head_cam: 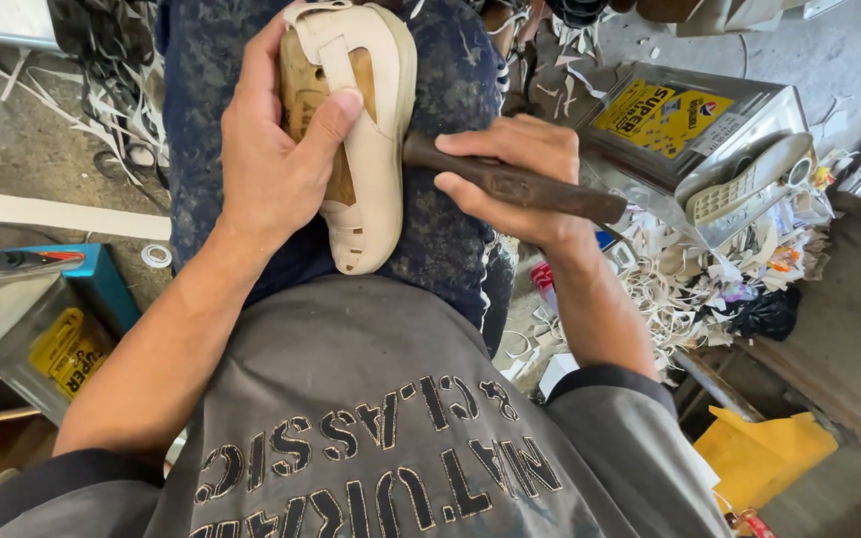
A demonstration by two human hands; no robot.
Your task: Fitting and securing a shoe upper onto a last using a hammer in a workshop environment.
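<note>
A seated person steadies a cream-coloured sandal (376, 149), mounted on a wooden shoe form (303, 90), against the lap of dark patterned trousers (450, 229). The left hand (276, 149) wraps the shoe from its left side, thumb (326, 125) pressed across the strap and onto the wood, the other fingers curled out of sight behind the form. The right hand (515, 169) grips a dark wooden tool handle (520, 184), fingers folded tight around it; the handle's far end meets the sandal's right edge, and the tool's head cannot be made out. The sandal lies toe toward the wearer, sole edge facing right, resting on the thigh between the two hands.

Beside the right arm stands a square metal can (690, 130) with a yellow label, a pale sole (749, 184) lying across its open top. Pale trimmings and scraps (680, 289) heap up below it on the floor. A yellow bag (759, 458) sits at lower right. To the left, a second metal tin (47, 349) with a yellow label stands near a blue box (102, 284), with a roll of tape (156, 256) on the concrete floor (12, 139) just beyond.
</note>
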